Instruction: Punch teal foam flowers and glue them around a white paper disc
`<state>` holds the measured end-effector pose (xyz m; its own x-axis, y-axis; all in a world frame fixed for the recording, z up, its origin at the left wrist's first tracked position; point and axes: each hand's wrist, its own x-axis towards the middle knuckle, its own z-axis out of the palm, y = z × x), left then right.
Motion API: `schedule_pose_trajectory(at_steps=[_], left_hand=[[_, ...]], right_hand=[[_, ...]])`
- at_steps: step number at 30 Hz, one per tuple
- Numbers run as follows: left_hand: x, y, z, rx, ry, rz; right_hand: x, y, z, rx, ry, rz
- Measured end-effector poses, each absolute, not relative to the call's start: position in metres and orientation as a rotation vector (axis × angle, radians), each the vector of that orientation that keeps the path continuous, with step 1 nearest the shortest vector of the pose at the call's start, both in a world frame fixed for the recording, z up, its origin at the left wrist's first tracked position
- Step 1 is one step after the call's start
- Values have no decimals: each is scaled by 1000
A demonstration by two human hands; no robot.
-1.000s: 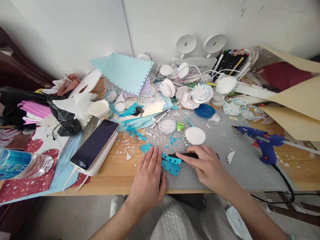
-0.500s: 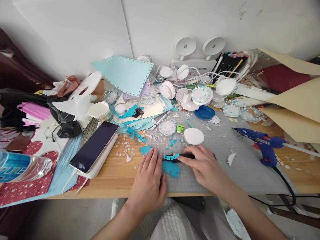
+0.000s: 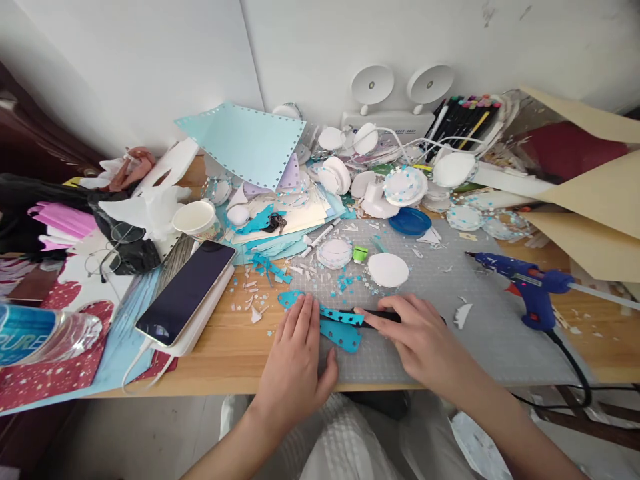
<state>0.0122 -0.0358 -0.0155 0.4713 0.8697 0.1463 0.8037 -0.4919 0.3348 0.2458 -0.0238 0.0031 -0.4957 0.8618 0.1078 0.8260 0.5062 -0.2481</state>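
Observation:
My left hand (image 3: pixel 295 350) lies flat with its fingers stretched out, pressing on the turquoise paper (image 3: pixel 341 335) punched with small star holes. Its thumb stands apart at the side. A narrow strip (image 3: pixel 345 316) of that paper shows between my hands, above a wider piece. My right hand (image 3: pixel 417 333) is closed around a slim black tool (image 3: pixel 379 319) that lies nearly level, close to the mat. The index finger points left at the strip's end. Where the tool's tip is under the paper, I cannot tell its shape. Tiny turquoise stars (image 3: pixel 345 283) lie beyond the strip.
A blue glue gun (image 3: pixel 533 283) lies on the grey cutting mat (image 3: pixel 475 347) at right. White discs (image 3: pixel 389 269), a green cap (image 3: pixel 360 254) and a blue lid (image 3: pixel 410 221) sit behind my hands. At left are a phone (image 3: pixel 187 290), a paper cup (image 3: pixel 195 219) and a bottle (image 3: pixel 45 333).
My right hand and the black tool have shifted slightly right. More of the star-punched strip shows between the hands. My left hand stays on the paper.

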Motion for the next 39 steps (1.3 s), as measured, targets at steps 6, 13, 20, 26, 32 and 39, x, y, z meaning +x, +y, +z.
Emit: schedule_pose_trajectory(at_steps=[6,13,20,26,32,39], left_hand=[[13,-36,-17,2537,1443,408],[13,-39,-18,2547,1455,408],[13,-37,-18,2549,1443,417],[12,-38,-19,2583,1471,414],[13,-37,-20,2601,1490,437],[13,-37,-19,2600,1495,412]], right_hand=[[239,-23,1,-1475,-2496,211],[244,-21,0,-1448,-2509,247],[241,-15,-3,-1450,-2481,179],[282,-26,12,-1501,-2467,276],[305,-28,24,-1715,-2159,328],[283,14,12,-1728,-2125,154]])
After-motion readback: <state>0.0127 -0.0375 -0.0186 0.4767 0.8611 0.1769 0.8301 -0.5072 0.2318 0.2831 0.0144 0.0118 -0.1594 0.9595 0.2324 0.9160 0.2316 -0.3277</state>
